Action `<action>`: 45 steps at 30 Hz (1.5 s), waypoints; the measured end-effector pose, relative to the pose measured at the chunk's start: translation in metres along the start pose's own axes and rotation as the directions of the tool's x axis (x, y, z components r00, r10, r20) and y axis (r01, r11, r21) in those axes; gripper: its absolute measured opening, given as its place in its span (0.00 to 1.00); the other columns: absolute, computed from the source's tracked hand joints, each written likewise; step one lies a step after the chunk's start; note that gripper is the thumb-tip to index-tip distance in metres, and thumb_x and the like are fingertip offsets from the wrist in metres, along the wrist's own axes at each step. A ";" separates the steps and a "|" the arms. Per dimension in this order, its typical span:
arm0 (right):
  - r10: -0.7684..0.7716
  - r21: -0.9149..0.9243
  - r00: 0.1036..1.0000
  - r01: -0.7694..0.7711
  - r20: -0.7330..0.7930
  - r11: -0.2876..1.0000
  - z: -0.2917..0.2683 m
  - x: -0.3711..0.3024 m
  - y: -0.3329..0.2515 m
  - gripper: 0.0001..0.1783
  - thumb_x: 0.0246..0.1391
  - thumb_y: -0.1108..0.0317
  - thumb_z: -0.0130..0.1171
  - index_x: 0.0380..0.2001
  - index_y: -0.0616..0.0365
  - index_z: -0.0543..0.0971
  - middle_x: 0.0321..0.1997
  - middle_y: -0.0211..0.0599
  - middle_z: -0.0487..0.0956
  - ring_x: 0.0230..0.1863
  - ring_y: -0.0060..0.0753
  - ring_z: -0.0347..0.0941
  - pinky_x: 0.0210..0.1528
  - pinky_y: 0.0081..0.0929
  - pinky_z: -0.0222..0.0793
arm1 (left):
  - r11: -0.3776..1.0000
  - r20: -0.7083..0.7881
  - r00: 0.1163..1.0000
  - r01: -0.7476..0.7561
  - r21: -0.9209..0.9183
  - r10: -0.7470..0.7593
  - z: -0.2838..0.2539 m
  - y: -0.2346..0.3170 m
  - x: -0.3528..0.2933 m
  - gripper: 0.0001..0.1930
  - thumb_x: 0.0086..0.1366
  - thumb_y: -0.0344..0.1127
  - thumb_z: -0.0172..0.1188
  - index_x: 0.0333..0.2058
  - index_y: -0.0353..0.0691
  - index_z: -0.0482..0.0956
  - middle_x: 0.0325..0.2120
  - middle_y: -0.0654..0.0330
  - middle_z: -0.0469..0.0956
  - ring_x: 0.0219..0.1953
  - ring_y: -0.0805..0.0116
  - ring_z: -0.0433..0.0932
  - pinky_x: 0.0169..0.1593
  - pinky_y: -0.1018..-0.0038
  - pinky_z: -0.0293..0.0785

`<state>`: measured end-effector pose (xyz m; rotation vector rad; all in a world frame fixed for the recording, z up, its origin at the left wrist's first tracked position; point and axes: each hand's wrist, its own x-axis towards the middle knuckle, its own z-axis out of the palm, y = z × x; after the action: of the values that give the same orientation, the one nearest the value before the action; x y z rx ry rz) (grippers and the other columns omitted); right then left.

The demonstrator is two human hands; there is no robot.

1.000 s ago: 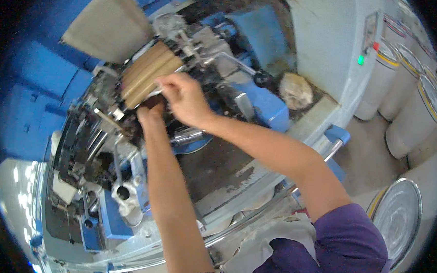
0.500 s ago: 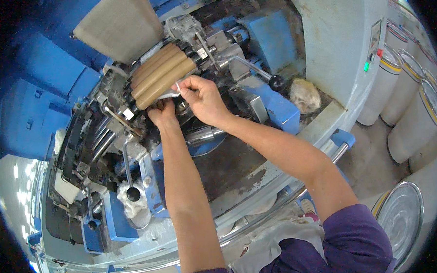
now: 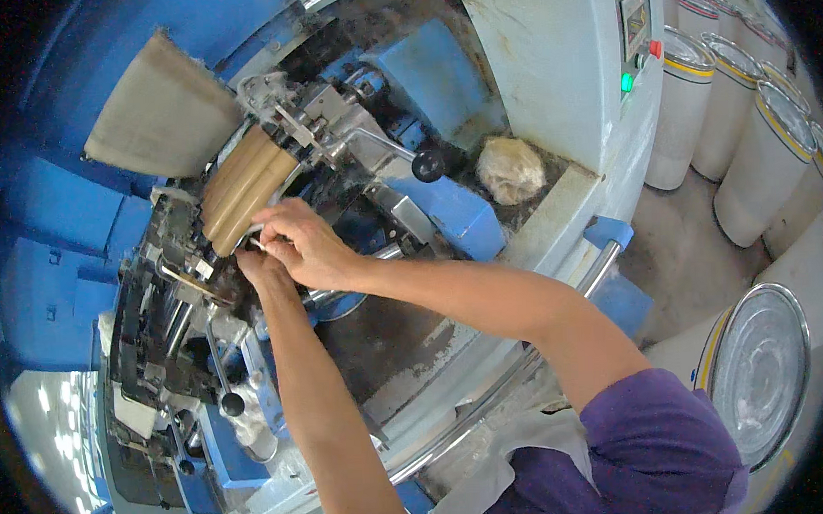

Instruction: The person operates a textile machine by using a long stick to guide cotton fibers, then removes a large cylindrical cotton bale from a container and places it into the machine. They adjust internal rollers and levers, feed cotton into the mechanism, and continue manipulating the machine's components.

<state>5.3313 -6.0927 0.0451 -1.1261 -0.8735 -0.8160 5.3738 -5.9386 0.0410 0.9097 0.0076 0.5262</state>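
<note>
My right hand [image 3: 308, 246] is closed in a pinch on a thin white fibre strand [image 3: 255, 231]. It sits just in front of the tan rollers [image 3: 243, 193] of a blue and grey textile machine. My left hand [image 3: 267, 271] reaches in below it, close under the lower end of the rollers. Its fingertips are mostly hidden by the rollers and my right hand, so their grip is unclear. Metal roller mounts stand at both ends of the rollers. A beige padded flap [image 3: 162, 112] is raised beyond them.
A black-knobbed lever [image 3: 428, 166] juts out right of my hands, another black knob [image 3: 232, 404] on the left. A fibre wad [image 3: 511, 170] lies by the grey cabinet [image 3: 550, 58] with lit green button. Tall white cans [image 3: 748, 173] stand right; a steel rail [image 3: 600, 269] edges the machine.
The view has shifted, so the machine and both hands appear farther left and lower. My right hand has come closer over the left, still pinching the white strand near the rollers.
</note>
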 end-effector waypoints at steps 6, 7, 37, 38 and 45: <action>-0.048 -0.009 0.999 0.048 0.004 0.999 -0.007 0.000 0.005 0.03 0.48 0.76 0.56 0.27 0.60 0.73 0.52 0.41 0.70 0.53 0.44 0.64 0.53 0.37 0.61 | 0.934 0.061 0.942 0.316 0.167 -0.330 0.041 0.028 -0.092 0.17 0.69 0.47 0.41 0.43 0.41 0.72 0.40 0.62 0.75 0.42 0.69 0.72 0.46 0.74 0.69; -0.044 -0.006 0.998 0.044 0.054 0.999 -0.008 -0.001 0.005 0.02 0.48 0.76 0.56 0.27 0.61 0.73 0.53 0.41 0.70 0.54 0.44 0.63 0.53 0.37 0.61 | 0.925 0.050 0.933 0.347 0.154 -0.358 0.043 0.033 -0.101 0.17 0.69 0.46 0.42 0.43 0.42 0.73 0.39 0.63 0.75 0.41 0.70 0.72 0.45 0.73 0.69; 0.758 -0.433 0.291 -0.678 0.584 0.594 -0.010 0.081 0.019 0.12 0.44 0.64 0.64 0.19 0.64 0.78 0.17 0.35 0.77 0.12 0.21 0.70 0.11 0.18 0.66 | -0.439 0.810 0.502 -0.828 0.349 -0.303 -0.016 0.114 -0.279 0.11 0.47 0.30 0.62 0.33 0.35 0.80 0.31 0.59 0.76 0.35 0.66 0.74 0.39 0.66 0.72; 0.743 -0.420 0.297 -0.674 0.599 0.608 -0.011 0.081 0.020 0.13 0.44 0.63 0.63 0.18 0.63 0.78 0.17 0.35 0.77 0.12 0.21 0.70 0.12 0.18 0.65 | -0.424 0.825 0.436 -0.864 0.272 -0.359 -0.022 0.111 -0.280 0.12 0.46 0.29 0.62 0.33 0.36 0.80 0.32 0.59 0.76 0.38 0.65 0.74 0.42 0.64 0.72; 0.732 -0.430 0.322 -0.642 0.600 0.635 -0.007 0.086 0.019 0.13 0.45 0.62 0.64 0.19 0.60 0.77 0.16 0.33 0.76 0.12 0.22 0.70 0.12 0.20 0.66 | -0.358 0.894 0.187 -0.933 0.031 -0.408 -0.026 0.080 -0.260 0.17 0.40 0.28 0.60 0.34 0.35 0.77 0.33 0.59 0.74 0.36 0.65 0.74 0.43 0.69 0.76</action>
<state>5.3861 -6.1045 0.1133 -1.8096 -0.8496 0.4125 5.1059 -5.9932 0.0296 3.0017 -1.4474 0.8208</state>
